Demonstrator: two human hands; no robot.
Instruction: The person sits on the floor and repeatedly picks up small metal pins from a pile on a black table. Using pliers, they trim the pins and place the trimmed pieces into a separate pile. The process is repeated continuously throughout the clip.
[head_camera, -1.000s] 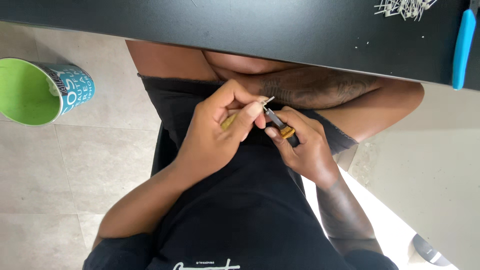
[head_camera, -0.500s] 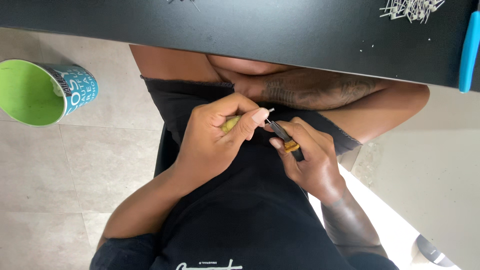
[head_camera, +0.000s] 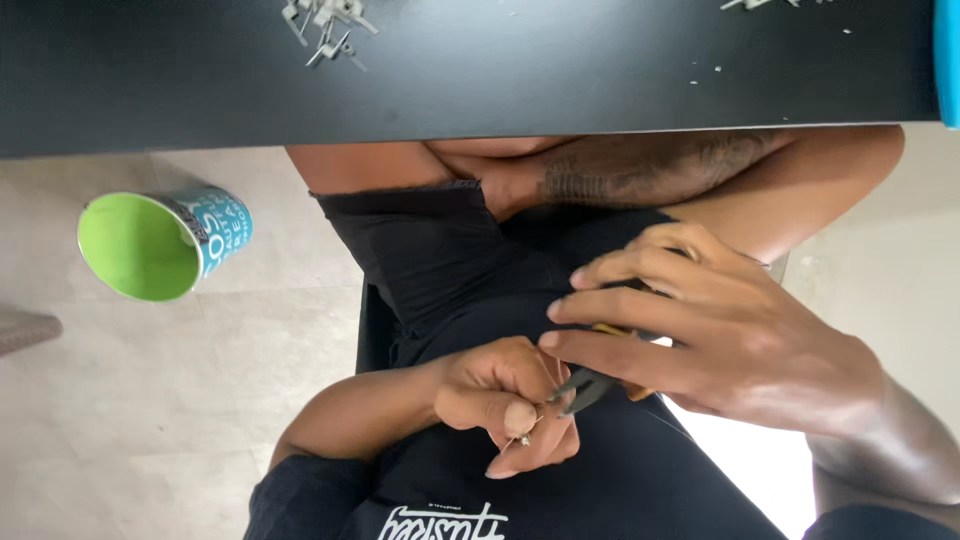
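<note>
Her left hand (head_camera: 505, 400) pinched a tiny metal piece (head_camera: 524, 438); her right hand (head_camera: 720, 335) gripped pliers (head_camera: 585, 385) just beside it, over her lap.

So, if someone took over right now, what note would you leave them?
Left hand: grip shut on a small metal piece, pinched at thumb and fingertips.
Right hand: grip shut on pliers, whose tips sit beside the left fingers.
More small metal pieces lie on the black table; a green cup is on the floor.
Done: both in hand. Left: the tips do not seem to be on the piece yet.
</note>
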